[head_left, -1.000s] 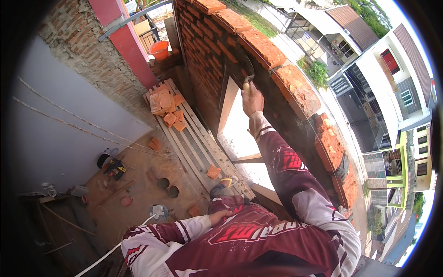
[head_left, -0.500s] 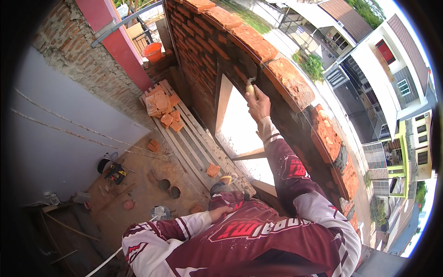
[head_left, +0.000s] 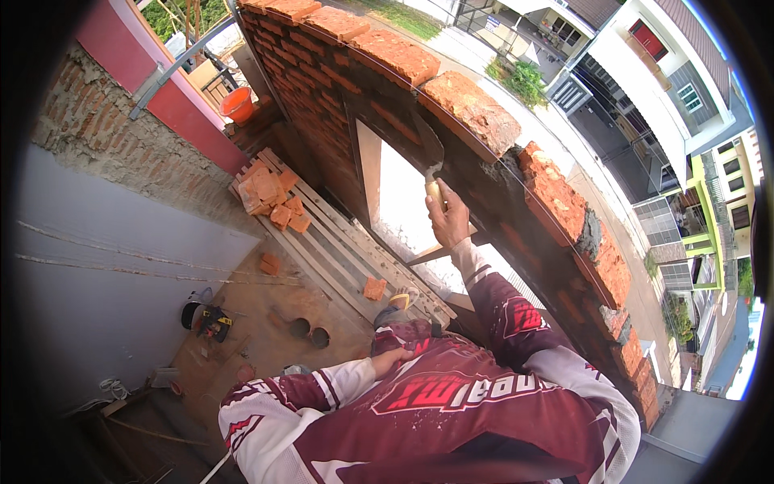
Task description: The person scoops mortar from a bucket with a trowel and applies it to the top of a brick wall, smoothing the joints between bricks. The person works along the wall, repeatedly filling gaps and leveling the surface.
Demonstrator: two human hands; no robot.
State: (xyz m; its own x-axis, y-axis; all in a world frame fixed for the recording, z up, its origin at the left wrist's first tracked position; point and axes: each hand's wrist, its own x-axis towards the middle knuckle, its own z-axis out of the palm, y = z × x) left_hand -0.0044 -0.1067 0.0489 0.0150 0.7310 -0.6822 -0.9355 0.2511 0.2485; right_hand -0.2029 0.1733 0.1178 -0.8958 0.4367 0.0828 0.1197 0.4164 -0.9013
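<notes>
My right hand (head_left: 450, 218) is closed round the light wooden handle of a trowel (head_left: 431, 149). The trowel's narrow blade points away from me, close to the inner face of the brick wall (head_left: 379, 95); I cannot tell whether it touches. Dark mortar coats this face below the top row. Just above the blade lies a rough orange brick (head_left: 472, 111) of that top row, with a thin string running along the row. My left hand (head_left: 393, 362) lies on my thigh with its fingers laid out, holding nothing.
Below the wall, a slatted wooden platform (head_left: 326, 242) carries a pile of bricks (head_left: 264, 189) and a loose brick (head_left: 374, 289). My sandalled foot (head_left: 403, 298) is on its near end. An orange bucket (head_left: 236, 105) stands farther off. A triangular opening (head_left: 403, 189) pierces the wall.
My right hand has drawn the trowel back toward me, and more of its blade now shows. The whole view has shifted a little. My left hand stays on my thigh.
</notes>
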